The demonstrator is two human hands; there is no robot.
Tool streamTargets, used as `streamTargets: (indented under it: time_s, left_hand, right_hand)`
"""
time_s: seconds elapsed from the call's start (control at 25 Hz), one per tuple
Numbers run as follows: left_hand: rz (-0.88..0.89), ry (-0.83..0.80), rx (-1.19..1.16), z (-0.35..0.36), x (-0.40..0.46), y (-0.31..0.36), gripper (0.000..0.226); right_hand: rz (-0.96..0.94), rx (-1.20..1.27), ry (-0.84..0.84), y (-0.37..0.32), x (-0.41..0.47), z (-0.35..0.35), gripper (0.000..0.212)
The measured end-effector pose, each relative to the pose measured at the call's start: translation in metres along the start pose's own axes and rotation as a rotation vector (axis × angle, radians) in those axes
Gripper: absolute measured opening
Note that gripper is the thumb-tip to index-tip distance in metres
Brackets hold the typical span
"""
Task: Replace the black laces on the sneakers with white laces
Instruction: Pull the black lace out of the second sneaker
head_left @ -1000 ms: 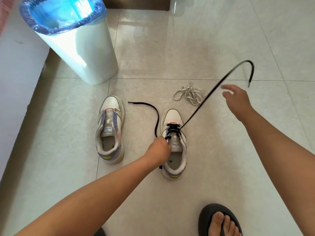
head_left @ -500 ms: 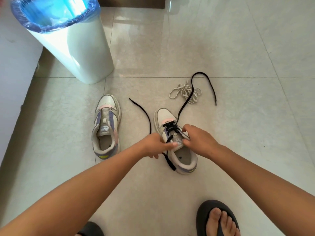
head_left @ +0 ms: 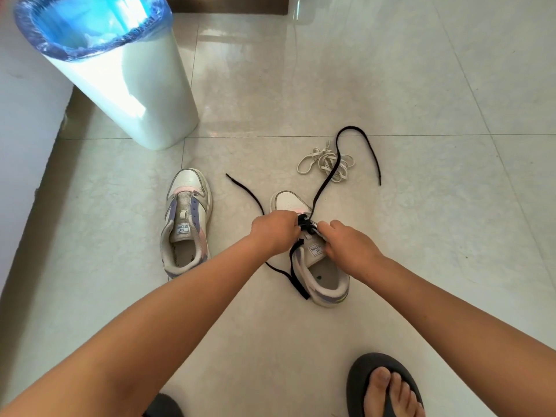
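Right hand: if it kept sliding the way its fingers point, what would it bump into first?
The right hand points leftward across the shoe, so it would probably meet the black lace crossings first, then the left hand just beyond. Depth is hard to judge.

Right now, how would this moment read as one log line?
step: unlacing | both hands on right sneaker | black lace partly out | left sneaker laceless | white laces waiting
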State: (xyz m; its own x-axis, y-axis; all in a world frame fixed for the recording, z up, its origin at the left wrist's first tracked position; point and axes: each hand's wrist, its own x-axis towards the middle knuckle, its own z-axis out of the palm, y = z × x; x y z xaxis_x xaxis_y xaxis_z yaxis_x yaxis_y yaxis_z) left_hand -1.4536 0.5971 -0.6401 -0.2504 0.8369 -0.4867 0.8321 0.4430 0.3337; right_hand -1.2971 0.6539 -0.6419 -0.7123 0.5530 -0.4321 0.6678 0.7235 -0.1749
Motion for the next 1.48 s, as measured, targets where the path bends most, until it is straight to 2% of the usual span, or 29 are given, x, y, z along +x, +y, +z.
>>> streamTargets:
  time_s: [0.16, 0.2, 0.24, 0.28, 0.32, 0.4, 0.44, 0.48, 0.52, 0.56, 0.68, 0.72, 0.76, 0.8, 0.84, 0.88, 0.92, 0.96, 1.0, 1.04, 1.12, 1.16, 1.2, 1.24, 1.28, 1.4, 1.44, 1.48]
  left_hand:
    - [0.368, 0.221, 0.68, -0.003, -0.016, -0.014, 0.011]
    - [0.375, 0.295, 0.771, -0.004, -0.018, -0.016, 0.014]
    - [0.324, 0.362, 0.766, -0.004, -0.019, -0.017, 0.014]
    - [0.209, 0.322, 0.575, -0.004, -0.018, -0.015, 0.012]
    - [0.037, 0.227, 0.25, -0.005, -0.016, -0.009, 0.016]
    - [-0.339, -0.109, -0.495, 0.0, -0.011, 0.004, 0.029]
    - [-0.432, -0.215, -0.733, 0.002, -0.008, 0.007, 0.03]
    - [-0.443, -0.256, -0.831, 0.003, -0.008, 0.007, 0.031]
    - [-0.395, -0.26, -0.82, 0.003, -0.01, 0.005, 0.031]
    - [-0.294, -0.214, -0.67, 0.004, -0.011, -0.001, 0.03]
    - [0.031, 0.025, 0.369, 0.005, -0.011, -0.026, 0.019]
    - [0.076, 0.094, 0.523, 0.004, -0.011, -0.029, 0.019]
    - [0.031, 0.117, 0.498, 0.004, -0.009, -0.03, 0.021]
    - [-0.125, 0.074, 0.216, 0.005, -0.007, -0.03, 0.025]
    - [-0.29, -0.015, -0.196, 0.003, -0.007, -0.026, 0.028]
    - [-0.474, -0.192, -0.679, 0.001, -0.011, -0.019, 0.03]
    - [-0.573, -0.362, -1.023, 0.002, -0.016, -0.011, 0.031]
    - [-0.577, -0.427, -1.175, 0.007, -0.017, -0.009, 0.029]
    - [-0.504, -0.438, -1.144, 0.011, -0.019, -0.01, 0.028]
    - [-0.389, -0.388, -0.955, 0.011, -0.02, -0.015, 0.026]
    - [-0.166, -0.174, -0.15, 0.004, -0.015, -0.037, 0.019]
    - [-0.108, -0.041, 0.214, -0.004, -0.011, -0.047, 0.018]
    - [-0.075, 0.059, 0.4, -0.012, -0.01, -0.054, 0.019]
    - [-0.082, 0.112, 0.437, -0.016, -0.009, -0.056, 0.018]
    - [-0.15, 0.126, 0.301, -0.015, -0.007, -0.056, 0.017]
    - [-0.424, -0.006, -0.586, -0.003, -0.007, -0.045, 0.028]
    - [-0.453, -0.042, -0.771, 0.001, -0.008, -0.043, 0.029]
    - [-0.449, -0.053, -0.837, 0.003, -0.008, -0.042, 0.029]
  right_hand:
    - [-0.034, -0.134, 0.064, 0.002, -0.002, 0.002, 0.031]
    - [-0.041, -0.171, 0.071, 0.002, -0.003, 0.002, 0.034]
    - [-0.044, -0.196, 0.072, 0.001, -0.004, 0.003, 0.036]
    - [-0.043, -0.212, 0.071, 0.0, -0.005, 0.003, 0.039]
    - [-0.04, -0.222, 0.07, -0.001, -0.005, 0.004, 0.041]
    - [-0.035, -0.225, 0.072, -0.003, -0.005, 0.004, 0.043]
    - [-0.033, -0.221, 0.07, -0.004, -0.005, 0.005, 0.044]
    - [-0.029, -0.215, 0.07, -0.004, -0.005, 0.006, 0.045]
    - [-0.027, -0.209, 0.072, -0.003, -0.005, 0.007, 0.046]
    - [-0.028, -0.207, 0.075, 0.0, -0.005, 0.007, 0.045]
    - [-0.049, -0.231, 0.077, 0.005, -0.006, 0.008, 0.046]
    - [-0.054, -0.232, 0.078, 0.005, -0.006, 0.008, 0.047]
    - [-0.056, -0.229, 0.081, 0.004, -0.005, 0.008, 0.048]
    - [-0.056, -0.228, 0.083, 0.002, -0.004, 0.008, 0.049]
    - [-0.057, -0.227, 0.083, 0.0, -0.003, 0.008, 0.05]
    - [-0.061, -0.231, 0.082, -0.002, -0.002, 0.008, 0.052]
    - [-0.065, -0.237, 0.08, -0.002, -0.001, 0.008, 0.053]
    - [-0.066, -0.238, 0.08, -0.002, -0.002, 0.008, 0.053]
    - [-0.063, -0.235, 0.081, -0.002, -0.003, 0.008, 0.053]
    - [-0.059, -0.229, 0.085, 0.0, -0.003, 0.008, 0.052]
    - [-0.049, -0.221, 0.101, 0.004, -0.004, 0.008, 0.05]
    - [-0.048, -0.221, 0.107, 0.005, -0.005, 0.009, 0.049]
    - [-0.048, -0.219, 0.103, 0.005, -0.005, 0.009, 0.05]
    - [-0.047, -0.223, 0.089, 0.004, -0.004, 0.009, 0.05]
    - [-0.049, -0.234, 0.077, 0.002, -0.004, 0.007, 0.05]
    - [-0.061, -0.19, 0.145, -0.009, -0.006, 0.002, 0.04]
    - [-0.068, -0.123, 0.205, -0.014, -0.005, -0.001, 0.035]
    - [-0.085, -0.045, 0.274, -0.021, -0.004, -0.003, 0.032]
